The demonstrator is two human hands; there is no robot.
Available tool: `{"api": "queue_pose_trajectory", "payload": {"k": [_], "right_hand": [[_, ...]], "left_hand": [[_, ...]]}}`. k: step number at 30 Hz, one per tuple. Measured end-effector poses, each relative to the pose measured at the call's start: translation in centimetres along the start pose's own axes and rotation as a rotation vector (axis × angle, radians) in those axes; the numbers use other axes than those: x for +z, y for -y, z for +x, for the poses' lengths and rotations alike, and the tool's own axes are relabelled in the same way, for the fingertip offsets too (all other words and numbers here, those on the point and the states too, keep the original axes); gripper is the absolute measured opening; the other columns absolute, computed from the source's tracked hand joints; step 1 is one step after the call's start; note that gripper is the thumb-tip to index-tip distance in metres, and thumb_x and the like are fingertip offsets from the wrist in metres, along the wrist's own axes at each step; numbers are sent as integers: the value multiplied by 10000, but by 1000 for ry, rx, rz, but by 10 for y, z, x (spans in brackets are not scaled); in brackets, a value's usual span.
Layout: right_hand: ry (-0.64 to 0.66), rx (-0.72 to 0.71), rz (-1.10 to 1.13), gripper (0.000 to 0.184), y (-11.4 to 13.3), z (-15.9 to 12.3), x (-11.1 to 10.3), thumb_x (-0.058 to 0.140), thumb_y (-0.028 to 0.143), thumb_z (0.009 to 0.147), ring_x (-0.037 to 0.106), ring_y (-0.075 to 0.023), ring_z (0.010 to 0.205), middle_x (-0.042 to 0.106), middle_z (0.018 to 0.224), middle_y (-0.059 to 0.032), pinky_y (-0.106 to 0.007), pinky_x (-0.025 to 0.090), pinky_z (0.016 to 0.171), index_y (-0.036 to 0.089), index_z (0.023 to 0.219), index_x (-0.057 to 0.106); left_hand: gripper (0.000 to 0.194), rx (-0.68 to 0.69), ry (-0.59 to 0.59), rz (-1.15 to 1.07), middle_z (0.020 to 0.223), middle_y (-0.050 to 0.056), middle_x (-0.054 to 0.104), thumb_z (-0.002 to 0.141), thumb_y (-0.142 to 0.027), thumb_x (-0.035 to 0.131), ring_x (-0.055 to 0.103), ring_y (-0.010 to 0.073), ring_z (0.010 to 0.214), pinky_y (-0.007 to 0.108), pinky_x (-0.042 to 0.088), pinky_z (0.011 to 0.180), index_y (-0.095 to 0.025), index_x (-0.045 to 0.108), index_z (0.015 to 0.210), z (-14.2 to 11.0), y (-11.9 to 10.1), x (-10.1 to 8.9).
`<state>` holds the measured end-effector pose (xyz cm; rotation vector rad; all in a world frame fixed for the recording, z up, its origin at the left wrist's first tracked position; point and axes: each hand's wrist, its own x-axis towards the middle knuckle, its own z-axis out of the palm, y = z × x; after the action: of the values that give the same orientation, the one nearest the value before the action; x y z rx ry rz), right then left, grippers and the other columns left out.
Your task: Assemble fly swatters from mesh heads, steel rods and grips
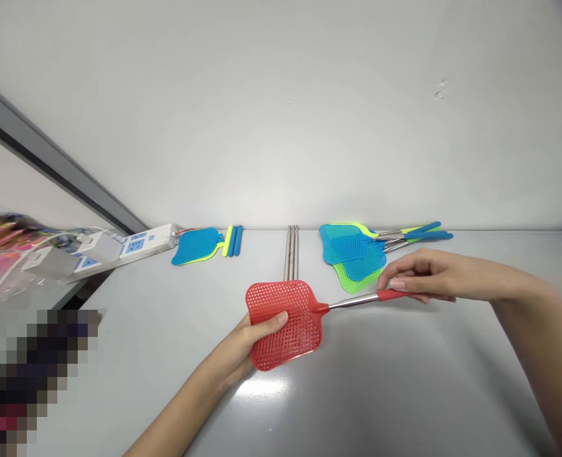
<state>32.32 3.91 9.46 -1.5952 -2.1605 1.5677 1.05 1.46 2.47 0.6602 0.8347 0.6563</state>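
A red fly swatter point(290, 324) with a metal shaft is held level above the table between my two hands. My left hand point(249, 346) grips its perforated head, thumb on top and fingers hidden underneath. On the red handle, my right hand point(423, 276) is closed with thumb and fingers. Just behind that hand lies a pile of blue, green and yellow fly swatters point(354, 247). Beyond the red head, several metal rods point(292, 251) lie side by side, their near ends covered by it.
Left of the rods lie loose blue and yellow handle grips point(234, 241) and stacked blue and yellow swatter heads point(195, 246). A white power strip point(138, 244) with plugged-in adapters runs along the table's left edge. A wall point(281, 127) stands behind the grey table point(380, 393).
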Motion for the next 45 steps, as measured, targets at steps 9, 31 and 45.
{"api": "queue_pose_trajectory", "payload": {"k": [9, 31, 45], "right_hand": [[188, -50, 50, 364, 2, 17, 10, 493, 491, 790, 173, -78, 478, 213, 524, 59, -233, 140, 446, 177, 618, 563], [205, -40, 349, 328, -18, 41, 19, 553, 433, 775, 243, -52, 436, 310, 492, 71, -199, 143, 381, 133, 859, 657], [175, -109, 14, 249, 6, 12, 13, 508, 399, 810, 250, -87, 532, 309, 602, 35, -227, 204, 474, 190, 686, 558]], "left_hand": [[304, 113, -234, -28, 901, 117, 679, 674, -293, 696, 643, 232, 754, 354, 515, 699, -133, 639, 926, 8, 25, 10], [309, 98, -251, 43, 944, 122, 667, 691, -263, 687, 636, 245, 807, 335, 508, 700, -128, 615, 959, 4, 4, 6], [279, 97, -160, 16, 957, 110, 659, 772, -292, 602, 630, 227, 811, 329, 497, 721, -140, 602, 1007, 2, 0, 1]]}}
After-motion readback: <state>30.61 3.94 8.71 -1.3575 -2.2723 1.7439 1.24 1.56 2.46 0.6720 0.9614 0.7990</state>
